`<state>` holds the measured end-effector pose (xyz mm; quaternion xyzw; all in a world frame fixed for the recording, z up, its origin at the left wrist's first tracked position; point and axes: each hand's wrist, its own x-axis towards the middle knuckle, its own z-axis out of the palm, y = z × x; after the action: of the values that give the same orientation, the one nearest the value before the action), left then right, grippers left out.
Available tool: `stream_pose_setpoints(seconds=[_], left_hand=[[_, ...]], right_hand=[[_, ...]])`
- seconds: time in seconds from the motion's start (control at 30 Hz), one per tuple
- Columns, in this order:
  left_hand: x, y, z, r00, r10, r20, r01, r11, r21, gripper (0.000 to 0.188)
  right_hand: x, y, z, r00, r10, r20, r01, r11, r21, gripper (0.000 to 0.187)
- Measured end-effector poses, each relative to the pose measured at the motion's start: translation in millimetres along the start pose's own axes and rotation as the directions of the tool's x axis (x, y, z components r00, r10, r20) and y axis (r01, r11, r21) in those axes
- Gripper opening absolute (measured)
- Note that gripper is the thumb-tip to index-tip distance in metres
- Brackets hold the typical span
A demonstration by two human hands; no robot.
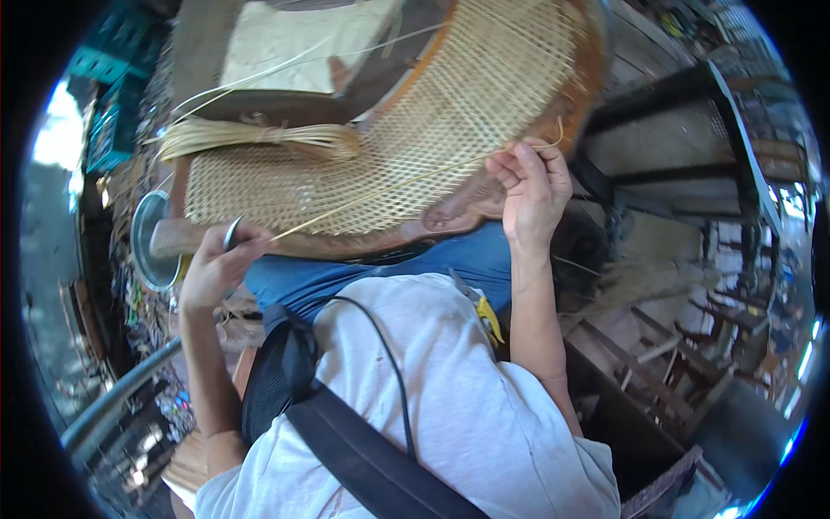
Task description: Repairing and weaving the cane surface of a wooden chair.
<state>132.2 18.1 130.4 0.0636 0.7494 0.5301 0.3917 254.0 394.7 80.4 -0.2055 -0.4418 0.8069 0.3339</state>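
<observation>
A thin cane strand (346,208) is stretched taut between my two hands, slanting across the front of a woven cane panel (432,130). My left hand (216,268) is closed on the strand's left end, beside the wooden frame's left corner; a curved, shiny metal piece (232,233) shows at its fingers. My right hand (534,186) pinches the strand near its other end, whose tip curls up beyond the fingers. The panel sits in a curved brown wooden frame (471,206) lying over my lap. On the panel's left part rests a tied bundle of pale cane strands (259,138).
A round metal basin (151,242) stands at the left, below teal crates (117,125). Loose strands trail past a pale sheet (290,52) at the back. Dark wooden furniture frames (674,138) crowd the right. A yellow-handled tool (489,320) lies by my waist.
</observation>
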Motion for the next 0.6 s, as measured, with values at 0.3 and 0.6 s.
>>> stream_pose_setpoints(seconds=[0.3,0.6], left_hand=[[10.6,-10.9,-5.6,0.977,-0.127,0.17,0.112,0.989,0.098,0.013],[-8.2,-21.3,-73.4,0.965,0.144,-0.218,-0.068,0.944,0.323,0.008]], right_hand=[[17.6,-25.6,-80.4,0.965,-0.165,-0.205,0.136,0.979,-0.152,0.017],[36.3,-52.1,-143.5,0.909,-0.227,-0.349,0.173,0.968,-0.179,0.019]])
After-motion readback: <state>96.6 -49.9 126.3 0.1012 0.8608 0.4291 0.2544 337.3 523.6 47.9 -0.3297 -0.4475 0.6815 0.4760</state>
